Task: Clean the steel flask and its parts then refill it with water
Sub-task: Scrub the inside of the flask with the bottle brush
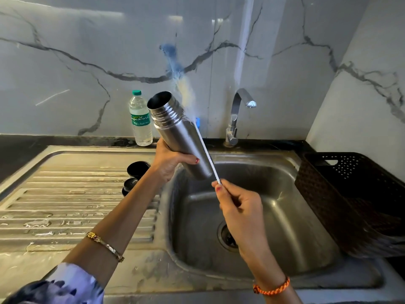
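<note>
My left hand grips the lower body of the steel flask, which is held tilted above the sink with its open threaded mouth pointing up and left. My right hand pinches the white handle of a bottle brush. The brush runs up behind the flask, and its blue and white bristles are blurred in the air above the flask's mouth, outside it. Two black flask parts, a cap and a smaller stopper, sit on the drainboard beside my left forearm.
The steel sink basin with its drain lies below my hands. A tap stands at the back. A plastic water bottle stands on the counter behind the drainboard. A dark woven basket sits at the right.
</note>
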